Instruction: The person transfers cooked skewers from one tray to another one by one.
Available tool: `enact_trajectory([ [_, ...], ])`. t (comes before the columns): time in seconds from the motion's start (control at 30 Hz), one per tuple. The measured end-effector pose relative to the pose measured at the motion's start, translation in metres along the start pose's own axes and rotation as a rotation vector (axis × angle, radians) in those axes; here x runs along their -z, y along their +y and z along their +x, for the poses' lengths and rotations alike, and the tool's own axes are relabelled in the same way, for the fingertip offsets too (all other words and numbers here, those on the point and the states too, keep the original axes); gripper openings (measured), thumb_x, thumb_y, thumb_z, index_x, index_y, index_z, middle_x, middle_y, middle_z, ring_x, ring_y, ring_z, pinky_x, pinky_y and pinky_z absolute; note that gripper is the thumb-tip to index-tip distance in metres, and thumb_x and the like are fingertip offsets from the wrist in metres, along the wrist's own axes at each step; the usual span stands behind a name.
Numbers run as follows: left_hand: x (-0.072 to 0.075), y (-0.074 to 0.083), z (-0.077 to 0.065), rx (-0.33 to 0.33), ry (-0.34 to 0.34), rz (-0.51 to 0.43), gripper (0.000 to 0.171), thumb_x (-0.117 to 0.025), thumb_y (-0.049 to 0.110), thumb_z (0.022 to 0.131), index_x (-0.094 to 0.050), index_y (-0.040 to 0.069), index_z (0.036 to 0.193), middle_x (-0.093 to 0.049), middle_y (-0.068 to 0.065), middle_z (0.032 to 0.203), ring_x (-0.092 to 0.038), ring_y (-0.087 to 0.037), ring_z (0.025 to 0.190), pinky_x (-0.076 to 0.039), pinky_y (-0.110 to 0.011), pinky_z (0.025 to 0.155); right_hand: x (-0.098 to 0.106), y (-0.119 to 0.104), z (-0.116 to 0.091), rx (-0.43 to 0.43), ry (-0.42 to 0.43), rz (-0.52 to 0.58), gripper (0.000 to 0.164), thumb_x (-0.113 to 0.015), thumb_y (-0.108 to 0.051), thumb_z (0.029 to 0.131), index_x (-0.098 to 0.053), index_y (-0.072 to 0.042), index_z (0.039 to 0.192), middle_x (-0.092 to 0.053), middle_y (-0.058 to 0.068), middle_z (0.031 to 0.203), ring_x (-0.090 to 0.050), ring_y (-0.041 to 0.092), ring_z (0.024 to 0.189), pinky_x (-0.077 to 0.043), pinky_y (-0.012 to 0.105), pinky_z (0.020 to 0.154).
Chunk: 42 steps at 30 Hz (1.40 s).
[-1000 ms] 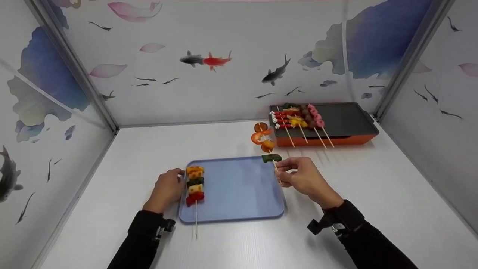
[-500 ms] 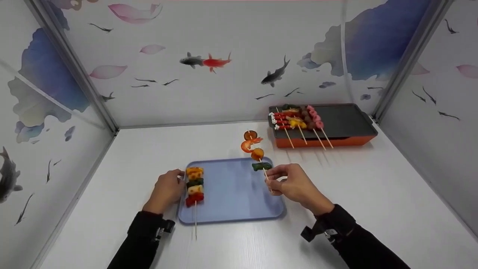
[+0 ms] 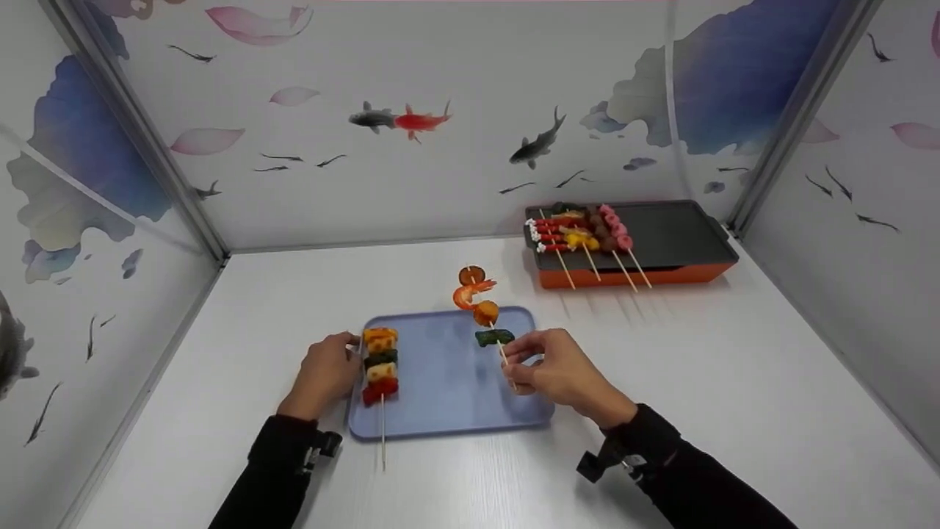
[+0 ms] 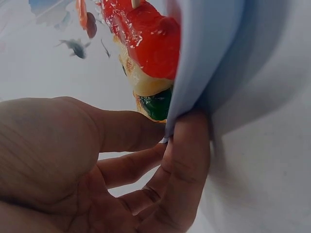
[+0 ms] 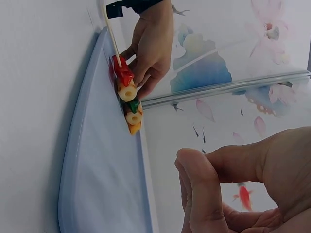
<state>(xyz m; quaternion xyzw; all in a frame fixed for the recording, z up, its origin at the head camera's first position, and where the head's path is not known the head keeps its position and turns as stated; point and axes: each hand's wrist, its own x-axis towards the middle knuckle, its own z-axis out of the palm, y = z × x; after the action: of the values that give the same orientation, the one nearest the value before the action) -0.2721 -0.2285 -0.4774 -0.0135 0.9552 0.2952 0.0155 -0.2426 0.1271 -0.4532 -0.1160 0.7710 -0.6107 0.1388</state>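
My right hand [image 3: 554,367] pinches the bare stick of a shrimp skewer [image 3: 485,314] between thumb and fingers. From the tip down it bears a brown round slice, an orange shrimp, a golden ball and a green piece, tilted over the right half of the blue tray [image 3: 440,411]. At the tray's left rim, my left hand [image 3: 323,373] grips the edge, thumb above and fingers beneath in the left wrist view. A vegetable skewer [image 3: 380,367] with yellow, green, cream and red pieces lies along that side, its stick poking past the front rim. In the right wrist view the held stick is hidden.
Back right stands an orange grill [image 3: 661,275] with a dark flat top. Several skewers [image 3: 587,234] lie on its left part, their sticks overhanging the front. White panels [image 3: 411,184] printed with fish and petals enclose the white table [image 3: 294,286].
My right hand has carried the shrimp skewer left and slightly toward me, from beside the grill to over the tray. The left hand stays on the tray's rim.
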Motion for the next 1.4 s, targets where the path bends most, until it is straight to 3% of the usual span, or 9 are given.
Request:
enact_trajectory([
  [0.3, 0.000, 0.000, -0.001, 0.015, -0.009, -0.011, 0.036, -0.050, 0.017, 0.093, -0.057, 0.003, 0.126, -0.066, -0.009, 0.092, -0.057, -0.016, 0.067, -0.044, -0.027, 0.053, -0.020, -0.023, -0.010, -0.018, -0.045, -0.036, 0.023, -0.066, -0.002, 0.083, -0.063, 0.001, 0.106, -0.061, 0.026, 0.100, -0.068, 0.027, 0.075, -0.057, 0.038, 0.067],
  [0.57, -0.001, 0.000, 0.000, 0.024, -0.014, 0.004, 0.037, -0.050, 0.017, 0.093, -0.057, 0.004, 0.126, -0.066, -0.010, 0.096, -0.058, -0.018, 0.071, -0.044, -0.027, 0.055, -0.036, -0.025, -0.010, -0.019, -0.074, -0.063, 0.022, -0.066, -0.003, 0.082, -0.064, 0.000, 0.104, -0.063, 0.023, 0.097, -0.068, 0.025, 0.072, -0.057, 0.037, 0.064],
  [0.93, 0.001, 0.002, -0.001, 0.022, -0.001, 0.002, 0.036, -0.050, 0.015, 0.091, -0.058, 0.004, 0.125, -0.066, -0.010, 0.095, -0.057, -0.018, 0.070, -0.044, -0.028, 0.055, -0.057, 0.000, 0.005, 0.014, -0.100, -0.110, 0.022, -0.069, -0.006, 0.080, -0.066, -0.001, 0.101, -0.067, 0.014, 0.090, -0.065, 0.018, 0.065, -0.055, 0.032, 0.059],
  [1.2, 0.001, 0.001, 0.001, 0.037, -0.009, 0.024, 0.037, -0.050, 0.016, 0.092, -0.056, 0.005, 0.127, -0.065, -0.010, 0.099, -0.058, -0.018, 0.076, -0.045, -0.029, 0.060, -0.070, -0.001, 0.007, -0.003, -0.137, -0.094, 0.025, -0.071, -0.008, 0.078, -0.067, 0.000, 0.101, -0.066, 0.011, 0.088, -0.066, 0.019, 0.066, -0.056, 0.032, 0.061],
  [1.4, 0.001, 0.001, 0.000, 0.018, -0.001, 0.013, 0.037, -0.049, 0.015, 0.091, -0.057, 0.005, 0.126, -0.066, -0.009, 0.094, -0.058, -0.018, 0.072, -0.044, -0.028, 0.057, -0.081, -0.001, 0.008, 0.009, -0.145, -0.122, 0.023, -0.072, -0.010, 0.078, -0.067, -0.001, 0.099, -0.068, 0.009, 0.086, -0.066, 0.017, 0.065, -0.055, 0.030, 0.060],
])
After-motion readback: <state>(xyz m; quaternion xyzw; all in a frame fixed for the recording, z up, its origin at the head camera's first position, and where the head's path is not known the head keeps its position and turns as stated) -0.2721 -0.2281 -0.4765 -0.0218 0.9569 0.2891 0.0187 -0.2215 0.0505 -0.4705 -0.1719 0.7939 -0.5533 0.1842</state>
